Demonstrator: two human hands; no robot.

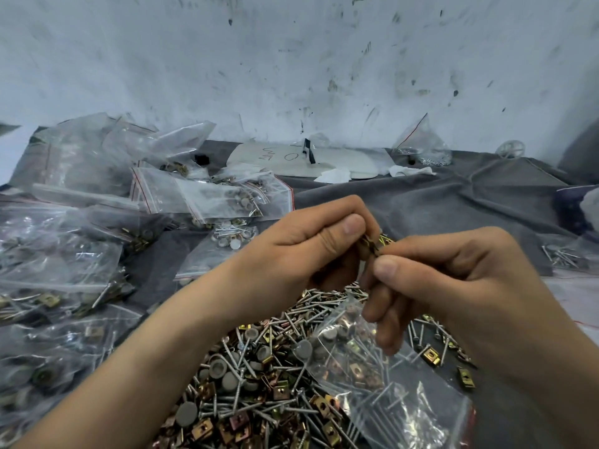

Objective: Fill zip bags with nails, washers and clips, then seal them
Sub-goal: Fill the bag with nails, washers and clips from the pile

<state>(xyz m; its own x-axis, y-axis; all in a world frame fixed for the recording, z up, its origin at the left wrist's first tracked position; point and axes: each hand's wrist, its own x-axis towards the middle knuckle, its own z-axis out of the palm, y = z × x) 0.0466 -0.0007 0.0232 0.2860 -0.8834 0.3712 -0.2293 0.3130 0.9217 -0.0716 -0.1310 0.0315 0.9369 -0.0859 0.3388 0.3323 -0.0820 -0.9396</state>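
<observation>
The left hand and the right hand meet above the heap. Each pinches the same small bunch of brassy clips between thumb and forefinger, with the other fingers curled in; neither hand is released. The part-filled zip bag lies at 5 o'clock from the pinch, under the right hand. I cannot tell whether that hand's lower fingers touch it.

The clips are small pieces of folded sheet metal with hard edges, and they look tangled together. If they are tugged apart sharply, 1 could spring off into the loose pile at 6 o'clock, or nick a fingertip. The bag is thin, glossy, limp film, so its mouth may sag flat and the nail points may pierce it. The nails are slim bright steel with flat heads, and the washers are dull grey discs. Filled bags crowd 9 o'clock on the rumpled grey cloth covering the worktop.
</observation>
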